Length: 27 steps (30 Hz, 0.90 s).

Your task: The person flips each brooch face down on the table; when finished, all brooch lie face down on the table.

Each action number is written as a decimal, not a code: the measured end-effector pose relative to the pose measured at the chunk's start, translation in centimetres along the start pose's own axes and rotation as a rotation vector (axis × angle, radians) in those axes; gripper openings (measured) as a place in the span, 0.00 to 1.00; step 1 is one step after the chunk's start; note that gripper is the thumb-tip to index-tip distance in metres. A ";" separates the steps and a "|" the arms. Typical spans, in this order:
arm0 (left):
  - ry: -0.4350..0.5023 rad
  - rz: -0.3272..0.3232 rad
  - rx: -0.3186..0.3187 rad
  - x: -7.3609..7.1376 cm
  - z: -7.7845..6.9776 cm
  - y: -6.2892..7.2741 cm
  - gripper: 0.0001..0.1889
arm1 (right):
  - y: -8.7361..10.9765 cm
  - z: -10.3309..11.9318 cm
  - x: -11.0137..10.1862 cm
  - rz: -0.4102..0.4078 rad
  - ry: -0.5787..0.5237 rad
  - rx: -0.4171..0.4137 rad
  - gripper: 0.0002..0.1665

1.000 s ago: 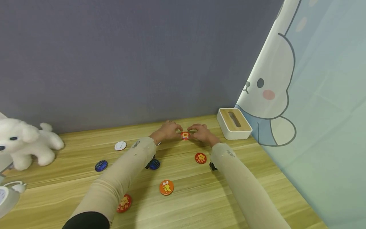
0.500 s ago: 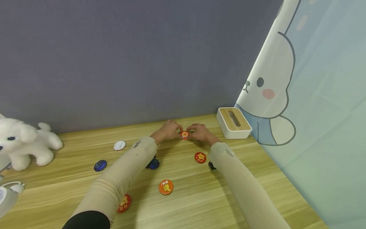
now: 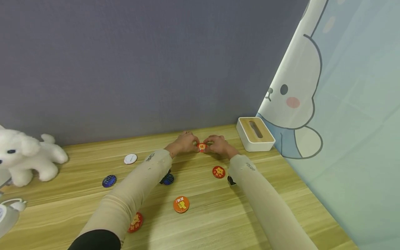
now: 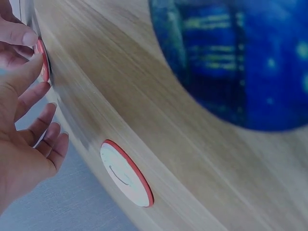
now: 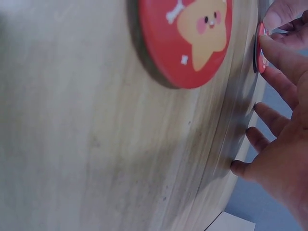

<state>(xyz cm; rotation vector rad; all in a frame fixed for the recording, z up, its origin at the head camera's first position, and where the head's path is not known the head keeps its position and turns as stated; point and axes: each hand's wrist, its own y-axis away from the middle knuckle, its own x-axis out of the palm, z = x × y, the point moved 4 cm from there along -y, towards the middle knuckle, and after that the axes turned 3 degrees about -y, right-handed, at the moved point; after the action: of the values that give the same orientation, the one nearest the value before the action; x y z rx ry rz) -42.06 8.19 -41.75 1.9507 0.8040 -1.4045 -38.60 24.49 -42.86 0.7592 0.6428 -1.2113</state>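
Fingertips meet at the rim — the left hand point(image 3: 185, 142) and the right hand point(image 3: 219, 145) pinch a glossy round red badge point(image 3: 201, 147) from opposite sides, close to the back edge of the streaky wood-grain table point(image 3: 212, 218). Nearer, a shiny red star badge point(image 3: 218, 172) lies flat — and over at far left stands a fluffy white plush dog point(image 3: 26, 152).

the held badge point(image 3: 201, 147) looks glossy, the tabletop point(image 3: 206, 229) wood-grained, the plush dog point(image 3: 31, 155) fluffy.

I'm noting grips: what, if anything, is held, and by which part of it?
The farthest red button badge, by opposite sides of its rim, between the left hand and right hand.
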 end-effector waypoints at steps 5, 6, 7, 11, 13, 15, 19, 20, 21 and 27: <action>-0.001 -0.010 0.010 -0.2 -0.1 0.0 0.19 | -0.1 0.2 0.0 -0.012 0.007 -0.014 0.25; -0.006 -0.013 0.016 -0.2 -0.1 0.0 0.19 | -0.2 0.2 0.0 -0.018 0.008 -0.017 0.24; -0.010 -0.017 0.021 -0.2 -0.2 -0.1 0.18 | -0.2 0.3 -0.1 -0.025 0.007 -0.021 0.23; -0.032 -0.039 0.043 -0.3 -0.2 -0.3 0.17 | -0.3 0.4 -0.1 -0.054 -0.011 -0.045 0.20; -0.040 -0.050 0.051 -0.4 -0.3 -0.4 0.16 | -0.4 0.5 -0.2 -0.066 -0.017 -0.072 0.19; -0.033 -0.053 0.049 -0.5 -0.3 -0.4 0.16 | -0.4 0.5 -0.3 -0.079 -0.018 -0.095 0.17; -0.016 -0.053 0.045 -0.7 -0.4 -0.3 0.15 | -0.4 0.6 -0.4 -0.092 -0.018 -0.132 0.16; -0.014 -0.052 0.045 -0.7 -0.4 -0.3 0.14 | -0.3 0.6 -0.5 -0.095 -0.022 -0.140 0.16; -0.014 -0.054 0.047 -0.7 -0.4 -0.3 0.14 | -0.3 0.7 -0.5 -0.097 -0.028 -0.148 0.15; -0.014 -0.066 0.069 -0.8 -0.6 -0.3 0.11 | -0.1 0.9 -0.5 -0.104 -0.074 -0.155 0.13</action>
<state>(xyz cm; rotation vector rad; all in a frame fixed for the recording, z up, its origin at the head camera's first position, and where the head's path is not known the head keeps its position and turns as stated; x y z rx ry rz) -42.16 8.76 -40.92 1.9796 0.8309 -1.5016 -38.83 24.08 -41.95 0.5546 0.7135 -1.2623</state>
